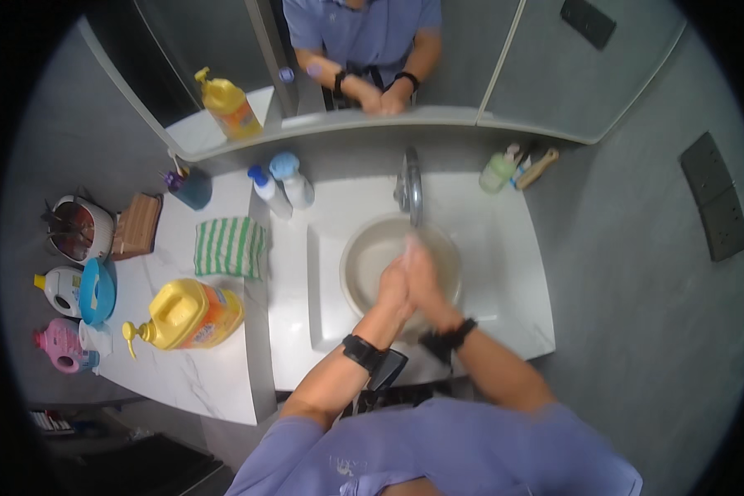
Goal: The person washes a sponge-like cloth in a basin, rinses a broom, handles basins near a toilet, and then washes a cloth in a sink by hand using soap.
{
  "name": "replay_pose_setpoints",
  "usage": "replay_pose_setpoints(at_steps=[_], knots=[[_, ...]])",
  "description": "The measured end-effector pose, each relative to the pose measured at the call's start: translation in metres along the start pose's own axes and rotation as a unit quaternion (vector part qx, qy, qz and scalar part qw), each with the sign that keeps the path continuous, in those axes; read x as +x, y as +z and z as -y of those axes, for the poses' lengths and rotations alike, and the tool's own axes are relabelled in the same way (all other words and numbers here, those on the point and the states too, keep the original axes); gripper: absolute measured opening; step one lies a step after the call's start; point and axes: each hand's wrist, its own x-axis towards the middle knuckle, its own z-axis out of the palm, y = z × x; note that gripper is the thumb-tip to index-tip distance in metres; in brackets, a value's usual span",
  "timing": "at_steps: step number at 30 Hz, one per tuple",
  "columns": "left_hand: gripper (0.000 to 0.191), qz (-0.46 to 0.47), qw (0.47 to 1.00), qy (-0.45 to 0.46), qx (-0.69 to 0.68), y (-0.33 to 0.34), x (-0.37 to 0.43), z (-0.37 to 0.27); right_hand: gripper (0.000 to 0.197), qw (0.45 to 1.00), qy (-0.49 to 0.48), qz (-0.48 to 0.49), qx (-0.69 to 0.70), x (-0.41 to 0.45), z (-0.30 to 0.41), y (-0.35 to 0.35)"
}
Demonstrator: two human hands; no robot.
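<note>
My left hand [395, 288] and my right hand [426, 279] are pressed together over a round beige basin [349, 251] in the white sink [502, 285]. The fingers point toward the chrome faucet [413, 186], just under its spout. Motion blurs the right hand, and the palms are hidden, so anything between them cannot be made out. Whether water is running is unclear. Each wrist bears a black band or device, and both hands also appear in the mirror [372, 93].
Two pump bottles [285, 186] stand left of the faucet; a green soap bottle [497, 173] and a wooden-handled brush [538, 168] are right. On the raised left counter [204, 384] sit a green-striped cloth bundle [229, 247], a large yellow pump jug [189, 315] and a cup [193, 189].
</note>
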Motion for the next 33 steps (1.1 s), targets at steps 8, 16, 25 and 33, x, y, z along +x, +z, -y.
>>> replay_pose_setpoints(at_steps=[8, 16, 25, 33], knots=[[0.027, -0.102, 0.982, -0.16, 0.007, -0.008, 0.007, 0.011, 0.03, 0.959, -0.108, -0.083, 0.248, -0.022, -0.031, 0.021], [0.028, -0.104, 0.993, -0.059, -0.017, -0.037, 0.046, 0.037, 0.025, 0.957, -0.155, -0.119, 0.212, -0.027, -0.031, 0.035], [0.028, -0.188, 0.98, -0.013, -0.061, 0.016, 0.031, 0.016, 0.028, 0.905, 0.101, 0.01, 0.414, -0.007, -0.056, 0.033], [0.032, -0.088, 0.994, 0.034, -0.061, 0.027, 0.031, 0.047, 0.036, 0.708, 0.386, 0.153, 0.571, 0.032, -0.045, -0.015]])
